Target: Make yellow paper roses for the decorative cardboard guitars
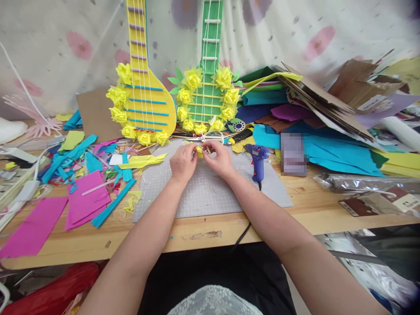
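Note:
Over the grey cutting mat point(203, 197), my left hand point(184, 161) and my right hand point(219, 158) meet, fingers closed. Between their fingertips is a small piece of yellow crepe paper point(199, 151), mostly covered by the fingers. A thin pale stick seems to show by my right fingers, too small to make out. Just beyond the hands lie white-handled scissors point(216, 138). To the right of my right hand, a blue hot glue gun point(258, 162) rests on the mat.
Behind the mat stand a yellow paper guitar point(152, 100) and a green one point(210, 61), both edged with yellow paper flowers. Crepe scraps point(88, 159) and pink sheets point(88, 199) cover the left side. Blue crepe paper point(337, 153) and cardboard point(331, 98) pile up at right.

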A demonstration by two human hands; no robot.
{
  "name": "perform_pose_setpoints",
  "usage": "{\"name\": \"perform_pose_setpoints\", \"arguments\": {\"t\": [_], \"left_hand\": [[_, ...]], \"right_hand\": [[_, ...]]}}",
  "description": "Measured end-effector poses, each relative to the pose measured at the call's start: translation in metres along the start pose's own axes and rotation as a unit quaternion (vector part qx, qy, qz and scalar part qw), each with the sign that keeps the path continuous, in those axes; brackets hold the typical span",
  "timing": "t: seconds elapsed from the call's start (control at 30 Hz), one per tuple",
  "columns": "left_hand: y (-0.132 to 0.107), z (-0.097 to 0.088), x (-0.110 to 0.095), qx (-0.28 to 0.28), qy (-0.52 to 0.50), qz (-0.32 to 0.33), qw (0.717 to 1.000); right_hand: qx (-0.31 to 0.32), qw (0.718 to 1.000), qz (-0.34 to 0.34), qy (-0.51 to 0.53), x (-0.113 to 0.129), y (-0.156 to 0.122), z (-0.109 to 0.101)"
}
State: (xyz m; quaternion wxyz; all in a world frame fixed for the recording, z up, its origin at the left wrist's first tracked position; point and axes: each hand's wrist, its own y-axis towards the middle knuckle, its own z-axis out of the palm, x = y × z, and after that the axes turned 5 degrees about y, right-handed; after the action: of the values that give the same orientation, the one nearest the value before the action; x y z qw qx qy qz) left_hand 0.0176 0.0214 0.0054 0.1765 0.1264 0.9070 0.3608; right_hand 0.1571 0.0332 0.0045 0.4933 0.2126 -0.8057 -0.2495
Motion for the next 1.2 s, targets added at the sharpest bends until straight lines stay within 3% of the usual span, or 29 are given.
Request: {"name": "perform_pose_setpoints", "arguments": {"t": [0.33, 0.6, 1.2], "left_hand": [[0.0005, -0.0024, -0.0019, 0.015, -0.009, -0.002, 1.0], [0.0007, -0.0057, -0.0045, 0.003, 0.012, 0.004, 1.0], [0.0008, -0.0019, 0.0011, 0.0, 0.033, 0.015, 0.999]], "right_hand": [[0.0, 0.999, -0.008, -0.035, -0.0002, 0.0008, -0.0005], [-0.018, 0.998, 0.058, 0.024, -0.0005, 0.0042, 0.0021], [-0.039, 0.996, 0.065, 0.041, -0.0021, 0.0037, 0.0038]]}}
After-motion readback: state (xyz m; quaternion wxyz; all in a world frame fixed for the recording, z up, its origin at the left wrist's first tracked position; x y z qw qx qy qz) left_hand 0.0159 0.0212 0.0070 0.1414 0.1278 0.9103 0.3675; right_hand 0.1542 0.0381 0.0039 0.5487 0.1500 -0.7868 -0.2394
